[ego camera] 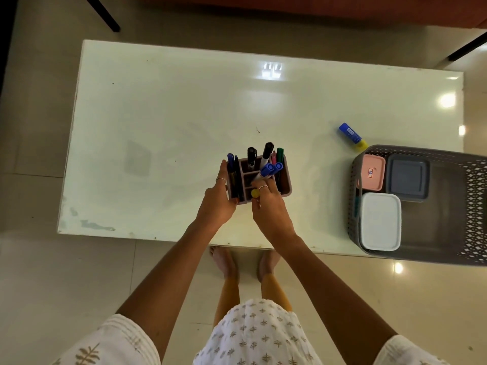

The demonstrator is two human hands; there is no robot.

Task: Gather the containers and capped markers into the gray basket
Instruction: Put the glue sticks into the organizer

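Mauve plastic organizer, stocked with capped markers, sits mid-table; my left hand clasps its left wall while my right hand pinches a yellow-tipped item at its near edge. I judge the marker-gathering step underway; next, carry everything right to the gray basket, which holds three lidded containers at the table's right end.
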